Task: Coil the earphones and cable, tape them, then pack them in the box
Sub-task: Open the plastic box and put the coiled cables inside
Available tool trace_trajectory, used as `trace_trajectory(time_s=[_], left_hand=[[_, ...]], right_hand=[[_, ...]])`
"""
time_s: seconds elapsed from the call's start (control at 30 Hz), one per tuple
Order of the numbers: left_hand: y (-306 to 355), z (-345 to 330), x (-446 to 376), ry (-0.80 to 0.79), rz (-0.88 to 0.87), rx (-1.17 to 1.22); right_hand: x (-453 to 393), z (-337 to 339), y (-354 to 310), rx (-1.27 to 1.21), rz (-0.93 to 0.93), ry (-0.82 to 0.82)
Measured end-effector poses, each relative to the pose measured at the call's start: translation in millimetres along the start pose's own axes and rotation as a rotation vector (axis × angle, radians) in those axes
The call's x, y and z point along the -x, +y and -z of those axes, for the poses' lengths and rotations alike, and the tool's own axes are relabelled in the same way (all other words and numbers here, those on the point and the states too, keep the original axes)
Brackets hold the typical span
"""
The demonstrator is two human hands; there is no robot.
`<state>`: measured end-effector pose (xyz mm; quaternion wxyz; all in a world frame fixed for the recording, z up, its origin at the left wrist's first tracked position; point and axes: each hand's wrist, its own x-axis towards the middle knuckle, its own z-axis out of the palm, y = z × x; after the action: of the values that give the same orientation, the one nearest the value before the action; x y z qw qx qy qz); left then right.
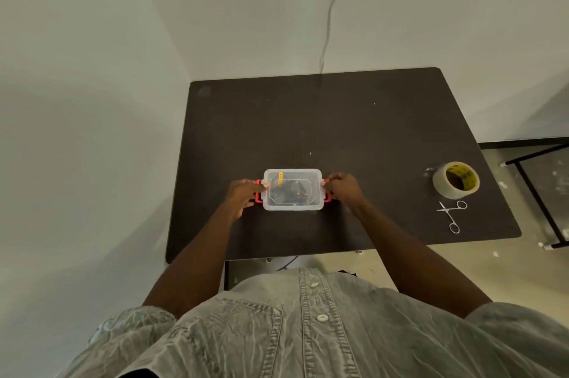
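On the dark counter (354, 131), toward its near edge, sits a small clear plastic box (292, 189) with its translucent lid on and a red latch (258, 193) at each short end. Through the lid a dark coiled bundle (292, 190) shows, the earphones and cable, too blurred to tell apart, with a yellow strip (280, 178) lying at the bundle's far left side. Dark marks on that strip cannot be read.

The left hand (243, 193) is at the box's left end, its fingers (257, 188) curled round the red latch and touching the lid edge. The right hand (345, 190) mirrors it at the right end, fingers curled over the latch there. The box lies directly between the two hands, both gripping it.

Well apart, at the counter's right side, stands a roll of clear tape (455, 179); its yellow core carries black printing that is too small to make out. Just beside the roll, nearer the person, lies a pair of small silver scissors (451, 215).
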<state>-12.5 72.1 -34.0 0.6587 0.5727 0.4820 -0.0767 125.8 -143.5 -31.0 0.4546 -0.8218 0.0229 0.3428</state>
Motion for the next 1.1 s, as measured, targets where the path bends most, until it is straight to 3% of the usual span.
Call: trace_trajectory(time_s=[0.1,0.2,0.27,0.47,0.6,0.67,0.77,0.87,0.97,1.1], left_hand=[[-4,-11,0,0.166,-0.078,0.011],[-5,-29,11,0.426,-0.217,-0.389],[-5,-38,23,0.529,-0.284,-0.593],[-7,-42,27,0.558,-0.308,-0.740],[2,-36,21,0.439,-0.255,-0.724],[6,-22,9,0.311,-0.159,-0.599],[9,6,0,0.187,-0.035,-0.203],[6,31,2,0.383,0.004,0.138],[-3,51,0,0.538,0.011,0.357],[-7,67,-1,0.654,0.041,0.441]], right_hand=[[2,-6,2,-0.055,-0.042,0.138],[8,-22,4,0.133,-0.029,0.365],[17,-34,6,0.179,0.027,0.398],[37,-42,8,0.442,0.296,0.379],[39,-44,14,0.645,0.391,0.339],[34,-41,8,0.651,0.430,0.274],[20,-43,-20,0.567,0.490,0.152],[10,-57,-44,0.531,0.567,0.139],[7,-72,-51,0.574,0.530,0.057],[8,-78,-51,0.672,0.510,-0.058]])
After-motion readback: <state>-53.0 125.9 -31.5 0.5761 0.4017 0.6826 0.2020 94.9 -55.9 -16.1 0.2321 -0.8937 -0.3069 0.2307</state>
